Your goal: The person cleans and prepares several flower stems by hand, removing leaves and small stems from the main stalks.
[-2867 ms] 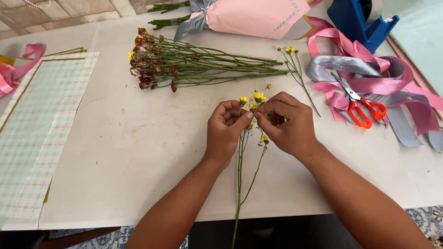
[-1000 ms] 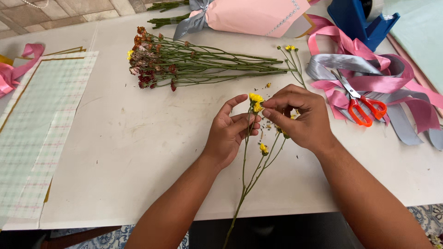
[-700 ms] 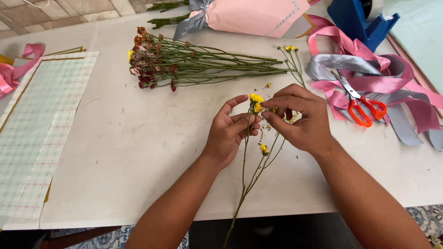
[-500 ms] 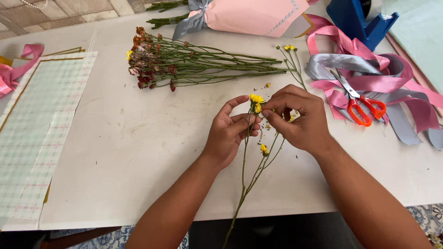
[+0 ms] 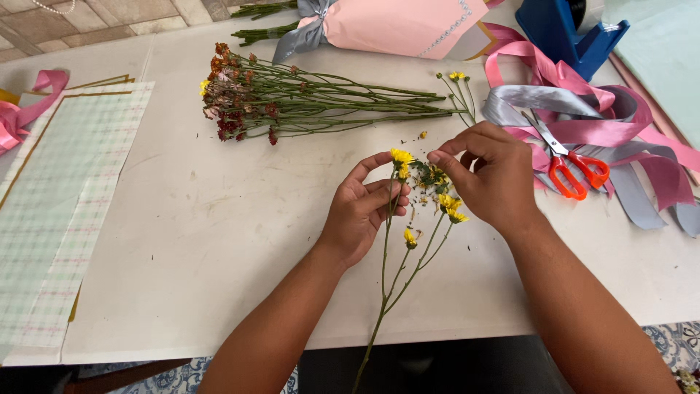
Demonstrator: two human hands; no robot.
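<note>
My left hand [image 5: 363, 210] pinches the thin green stem of a yellow flower sprig [image 5: 403, 237] just below its top bloom, holding it over the white table [image 5: 219, 241]. My right hand [image 5: 490, 175] is curled beside the sprig's upper blooms, thumb and forefinger close to the small green leaves near the top. The sprig's long stem runs down past the table's front edge. Tiny bits of leaf and petal lie on the table under my hands.
A bundle of red and yellow flowers [image 5: 292, 102] lies behind my hands. A pink wrapped bouquet [image 5: 394, 25], blue tape dispenser [image 5: 569, 29], pink and grey ribbons [image 5: 627, 146] and orange-handled scissors [image 5: 576, 171] sit at right. Checked wrapping paper [image 5: 58, 211] lies at left.
The sprig has been raised and tilted slightly since the earliest frame. My right hand's fingers have shifted along the upper blooms; more plucked bits lie on the table.
</note>
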